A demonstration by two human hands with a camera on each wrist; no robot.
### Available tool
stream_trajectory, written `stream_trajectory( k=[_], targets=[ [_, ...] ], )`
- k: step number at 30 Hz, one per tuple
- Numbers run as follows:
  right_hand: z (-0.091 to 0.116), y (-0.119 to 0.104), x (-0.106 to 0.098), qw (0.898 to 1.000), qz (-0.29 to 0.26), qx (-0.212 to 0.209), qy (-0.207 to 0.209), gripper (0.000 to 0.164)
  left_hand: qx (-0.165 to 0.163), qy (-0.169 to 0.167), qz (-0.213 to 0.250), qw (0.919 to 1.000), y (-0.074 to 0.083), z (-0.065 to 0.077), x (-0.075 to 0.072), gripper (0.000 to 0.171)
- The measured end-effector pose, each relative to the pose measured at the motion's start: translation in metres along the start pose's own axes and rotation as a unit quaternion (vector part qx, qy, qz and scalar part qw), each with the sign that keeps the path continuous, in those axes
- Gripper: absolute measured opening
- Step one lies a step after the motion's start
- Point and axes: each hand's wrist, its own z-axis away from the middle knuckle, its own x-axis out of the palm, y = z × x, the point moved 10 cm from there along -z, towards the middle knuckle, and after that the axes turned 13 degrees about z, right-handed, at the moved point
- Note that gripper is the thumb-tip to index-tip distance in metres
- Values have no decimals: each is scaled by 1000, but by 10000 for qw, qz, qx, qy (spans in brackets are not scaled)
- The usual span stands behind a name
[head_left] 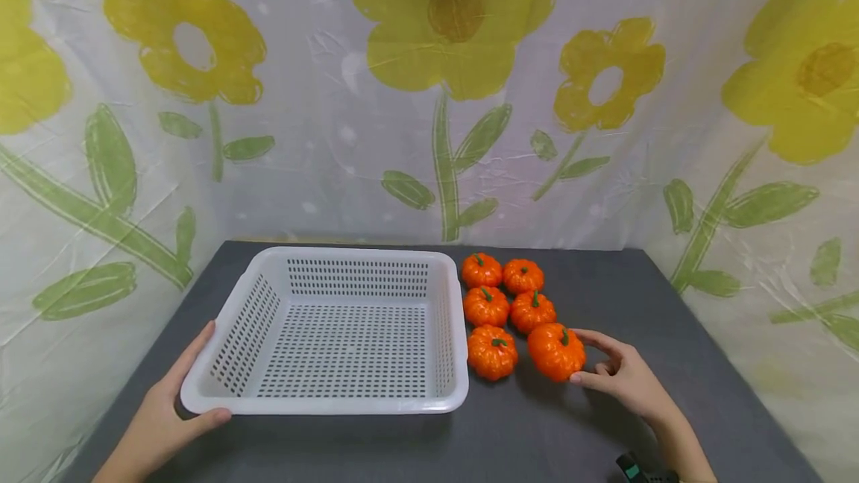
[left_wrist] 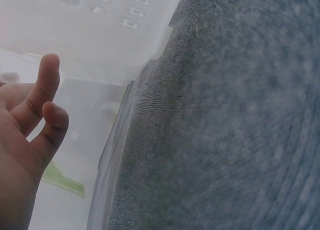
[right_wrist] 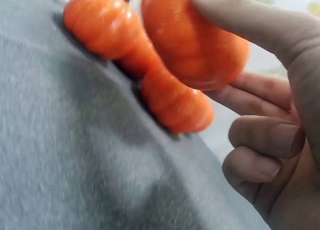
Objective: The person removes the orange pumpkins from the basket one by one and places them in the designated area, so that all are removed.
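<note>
A white perforated plastic basket (head_left: 349, 349) is on the dark table. At its near left corner, my left hand (head_left: 157, 412) grips the rim, thumb along the front edge and index finger up the left side. In the left wrist view, the lower fingers (left_wrist: 49, 85) are bent and apart from the basket wall (left_wrist: 75, 35). My right hand (head_left: 624, 371) pinches a small orange toy pumpkin (head_left: 555, 352) between thumb and fingertips, holding it raised off the cloth. The right wrist view shows two fingers (right_wrist: 260, 150) curled below the held pumpkin (right_wrist: 195, 40).
Several more small orange pumpkins (head_left: 492, 352) with green stems stand in two columns beside the basket's right wall. A flower-printed curtain (head_left: 302, 170) encloses the dark grey tabletop (head_left: 349, 453) at the back and sides. A dark band (head_left: 637, 468) lies near the right wrist.
</note>
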Motion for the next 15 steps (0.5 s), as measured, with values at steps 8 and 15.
stream_trajectory(
  k=[8,15],
  targets=[
    [-3,13,10,9986,152,-113,-494,64,-94,22,-5,10000,-1,0,1,121],
    [-7,25,19,9977,267,123,-619,66,-130,26,-47,9999,-2,0,0,121]
  ],
)
